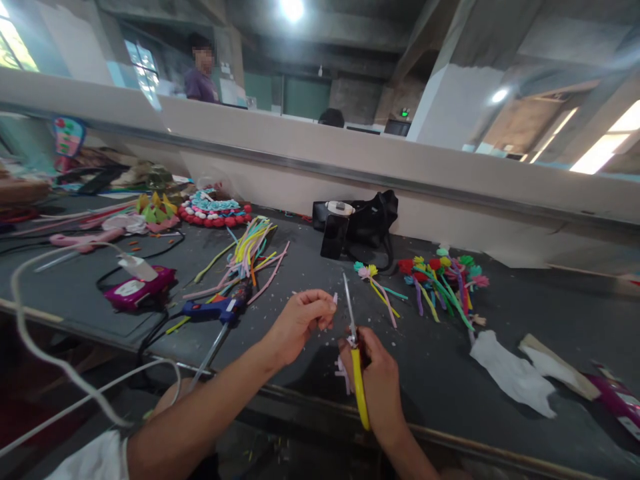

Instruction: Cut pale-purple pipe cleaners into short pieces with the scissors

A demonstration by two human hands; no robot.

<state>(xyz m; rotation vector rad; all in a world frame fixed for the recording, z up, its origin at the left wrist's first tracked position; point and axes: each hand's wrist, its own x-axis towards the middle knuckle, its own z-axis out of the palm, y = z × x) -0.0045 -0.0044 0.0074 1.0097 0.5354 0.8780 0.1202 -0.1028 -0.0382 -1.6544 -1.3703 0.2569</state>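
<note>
Pinching a pale pink piece [335, 299] in my left hand [307, 317], gripping yellow-handled scissors [359, 380] in my right hand [381, 367].
From my remote seat, left to right over the dark table [303, 260]: a pink glue gun [87, 240], a purple box [140, 291], a blue glue gun [215, 309], and a loose bundle of coloured stems [254, 240] behind it. My left thumb and forefinger are closed on the pink piece, which stands just left of the scissors, apart from them. Pink scraps [344, 378] show beside my right hand, held or lying, I cannot tell. Those fingers curl round the yellow handle; the blades look nearly together, pointing away from me. Farther right rest a three-flower bunch [372, 271], a heap of bright flowers [443, 283] and a white cloth [513, 373].
</note>
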